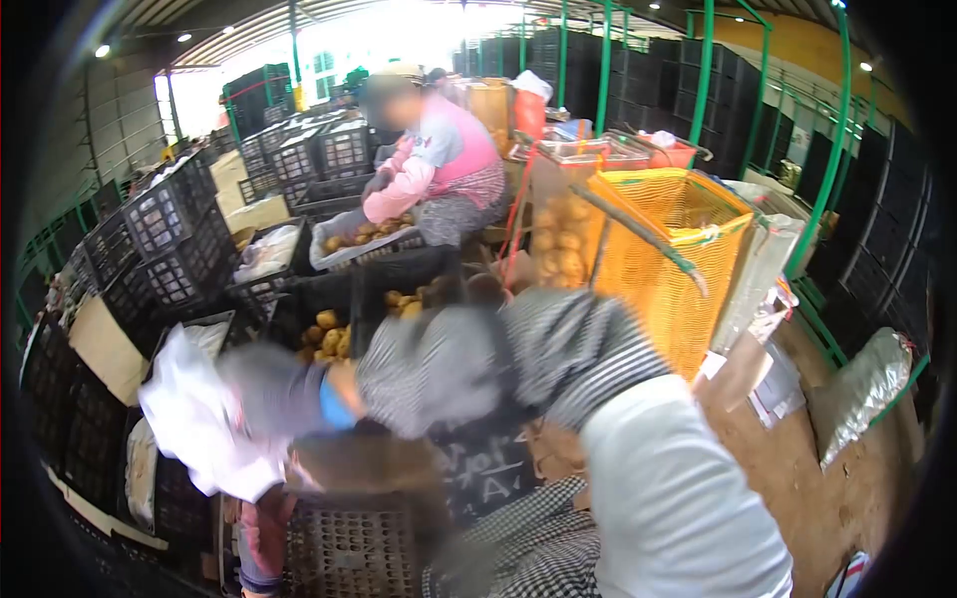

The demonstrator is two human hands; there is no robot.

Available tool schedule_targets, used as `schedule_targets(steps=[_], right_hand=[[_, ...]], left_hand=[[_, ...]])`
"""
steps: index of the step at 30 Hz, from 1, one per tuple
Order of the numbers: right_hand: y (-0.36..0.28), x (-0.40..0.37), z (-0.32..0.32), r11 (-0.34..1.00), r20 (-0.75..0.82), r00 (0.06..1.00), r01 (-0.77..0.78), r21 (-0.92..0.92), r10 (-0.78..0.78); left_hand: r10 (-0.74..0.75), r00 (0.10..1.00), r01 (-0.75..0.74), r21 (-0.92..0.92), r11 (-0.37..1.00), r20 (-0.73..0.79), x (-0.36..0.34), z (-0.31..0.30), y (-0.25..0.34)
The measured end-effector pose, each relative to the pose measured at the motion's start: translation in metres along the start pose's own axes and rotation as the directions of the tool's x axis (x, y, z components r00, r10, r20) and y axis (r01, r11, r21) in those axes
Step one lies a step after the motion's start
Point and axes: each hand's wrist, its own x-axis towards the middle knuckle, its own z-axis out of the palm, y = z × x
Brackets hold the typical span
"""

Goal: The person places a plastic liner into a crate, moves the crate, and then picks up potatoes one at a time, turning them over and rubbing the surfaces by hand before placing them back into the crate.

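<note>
My right arm, in a white sleeve and a checked sleeve cover, reaches across to the left. My right hand [271,391], in a grey glove with a blue cuff, is closed on a crumpled white sheet [204,414], both blurred by motion. Low at the left is my left hand [265,533], in a reddish glove beside a black plastic crate [351,548]; its fingers are largely hidden. Just beyond my right forearm, black crates hold round yellow-brown produce [327,339] that looks like potatoes.
A person in pink [464,140] bends over a lined crate of similar produce [369,234]. Stacked black crates [174,234] stand at left. A yellow mesh bag [673,269] hangs open at right, near green posts [703,75] and a silvery sack [862,394].
</note>
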Motion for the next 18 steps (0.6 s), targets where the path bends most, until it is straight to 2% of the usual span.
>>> schedule_targets(steps=[1,2,4,5,7,9,11,13,15,16,17,18], right_hand=[[0.010,0.005,-0.036,0.984,-0.104,0.984,0.129,-0.123,-0.142],[0.012,-0.005,-0.093,0.958,-0.168,0.973,0.108,-0.264,-0.156],[0.000,-0.039,-0.212,0.862,-0.298,0.946,-0.046,-0.506,-0.125],[-0.009,-0.064,-0.271,0.782,-0.380,0.915,-0.137,-0.609,-0.136],[-0.034,-0.116,-0.378,0.604,-0.522,0.826,-0.309,-0.735,-0.213],[-0.064,-0.162,-0.465,0.436,-0.577,0.728,-0.411,-0.800,-0.371],[-0.083,-0.196,-0.523,0.305,-0.554,0.642,-0.466,-0.831,-0.530],[-0.082,-0.220,-0.569,0.233,-0.498,0.580,-0.472,-0.850,-0.645],[-0.058,-0.240,-0.601,0.199,-0.466,0.581,-0.464,-0.863,-0.668],[-0.043,-0.250,-0.620,0.183,-0.518,0.587,-0.534,-0.825,-0.622],[-0.010,-0.268,-0.655,0.020,-0.696,0.514,-0.797,-0.603,-0.502],[0.021,-0.285,-0.690,-0.240,-0.837,0.415,-0.907,-0.347,-0.356]], left_hand=[[-0.036,0.999,0.036,0.020,0.999,-0.010,0.003,0.007,-0.007],[-0.082,0.994,0.083,0.013,0.996,-0.077,0.002,0.011,-0.013],[-0.221,0.956,0.233,0.040,0.972,-0.195,-0.004,-0.014,-0.042],[-0.239,0.923,0.239,-0.038,0.970,-0.301,-0.010,-0.026,-0.066],[-0.432,0.806,0.398,-0.169,0.902,-0.405,-0.004,-0.014,-0.066],[-0.567,0.666,0.508,-0.262,0.820,-0.484,0.004,0.000,-0.067],[-0.607,0.607,0.582,-0.234,0.779,-0.512,0.027,0.018,-0.083],[-0.626,0.568,0.659,-0.161,0.735,-0.534,0.050,0.033,-0.108],[-0.639,0.548,0.716,-0.092,0.692,-0.539,0.065,0.041,-0.135],[-0.644,0.538,0.744,-0.054,0.666,-0.544,0.073,0.044,-0.146],[-0.650,0.527,0.770,-0.016,0.638,-0.547,0.078,0.046,-0.158],[-0.655,0.518,0.791,0.016,0.612,-0.550,0.080,0.047,-0.168]])
